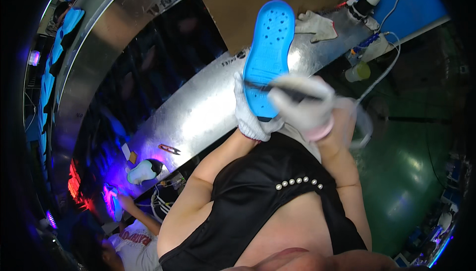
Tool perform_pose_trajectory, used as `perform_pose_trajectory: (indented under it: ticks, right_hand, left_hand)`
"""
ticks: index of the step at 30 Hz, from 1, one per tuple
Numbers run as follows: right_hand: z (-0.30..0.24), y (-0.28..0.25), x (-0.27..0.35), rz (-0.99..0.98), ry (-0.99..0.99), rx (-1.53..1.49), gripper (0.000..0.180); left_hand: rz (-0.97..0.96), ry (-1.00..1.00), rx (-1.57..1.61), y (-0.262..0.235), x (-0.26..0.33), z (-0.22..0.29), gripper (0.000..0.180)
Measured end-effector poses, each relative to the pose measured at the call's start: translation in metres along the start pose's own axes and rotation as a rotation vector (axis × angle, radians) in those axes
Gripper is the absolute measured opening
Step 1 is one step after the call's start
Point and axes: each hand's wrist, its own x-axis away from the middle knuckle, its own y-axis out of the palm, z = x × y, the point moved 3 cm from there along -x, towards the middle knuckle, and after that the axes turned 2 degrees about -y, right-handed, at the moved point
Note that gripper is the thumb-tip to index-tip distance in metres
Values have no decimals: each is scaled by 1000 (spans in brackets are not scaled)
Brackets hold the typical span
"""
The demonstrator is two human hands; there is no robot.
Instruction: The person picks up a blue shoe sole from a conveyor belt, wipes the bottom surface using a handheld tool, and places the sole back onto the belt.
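Note:
A bright blue shoe sole (270,43) stands tilted up in front of me, with small holes dotted over its toe half and some near the heel. My left hand (248,117), in a white knit glove, is closed round its heel end. My right hand (305,102), gloved too and smeared by motion, grips a slim dark tool (258,86). The tool's tip lies across the lower part of the sole, toward my left fingers. Blur hides what kind of tool it is.
Beneath the hands runs a metal bench (198,102) beside a dark conveyor belt (144,68). A loose glove (317,26) lies at the back, near cardboard (238,3). Red thread snips (169,149) and a pale shoe piece (141,172) lie left, near another person's hand (128,202).

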Motion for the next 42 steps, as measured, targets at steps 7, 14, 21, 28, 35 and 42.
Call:
perform_pose_trajectory:
  ticks: [7, 14, 21, 28, 35, 42]
  right_hand:
    - [-19, 17, 25, -131, -253, 195, 15]
    - [-19, 0, 33, -106, -245, 373, 21]
    - [-19, -10, 20, -398, -266, 365, 20]
    - [-7, -12, 15, -354, -181, 79, 22]
    - [-10, -20, 15, -336, -263, 212, 25]
    - [-23, -31, 15, -344, -386, 389, 25]
  left_hand:
    - [104, -84, -81, 17, -2, 23, 91]
    - [115, -84, -225, 31, -14, 25, 93]
    - [66, -274, -120, 28, -25, 50, 78]
    - [-7, -464, -401, 43, -37, 64, 64]
    - [170, -438, -847, 60, -36, 79, 47]
    - [199, -469, -862, 81, -33, 86, 50]
